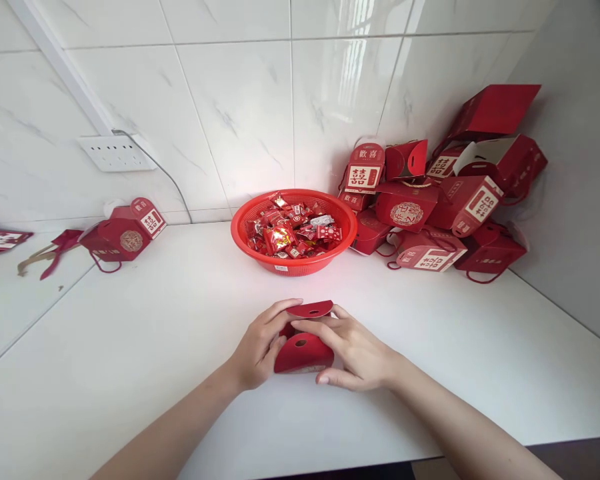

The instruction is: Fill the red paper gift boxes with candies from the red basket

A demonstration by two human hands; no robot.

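A small red cardboard gift box [304,353] stands on the white table in front of me, its rounded flaps with oval holes partly raised at the top. My left hand [263,343] grips the box's left side, thumb at the front and fingers behind. Around the right side is my right hand [353,350], its index finger reaching over the top opening and its thumb near the front corner. My fingers hide part of the box's inside. Beyond the box sits a red plastic basket [294,268] with wrapped candies [283,235] in it.
Several red gift boxes [407,207] are piled at the back right against the wall. Another gift box [127,233] with a cord handle stands at the back left, beside a dark red ribbon [60,252]. A power strip [117,153] with a cable is on the tiled wall.
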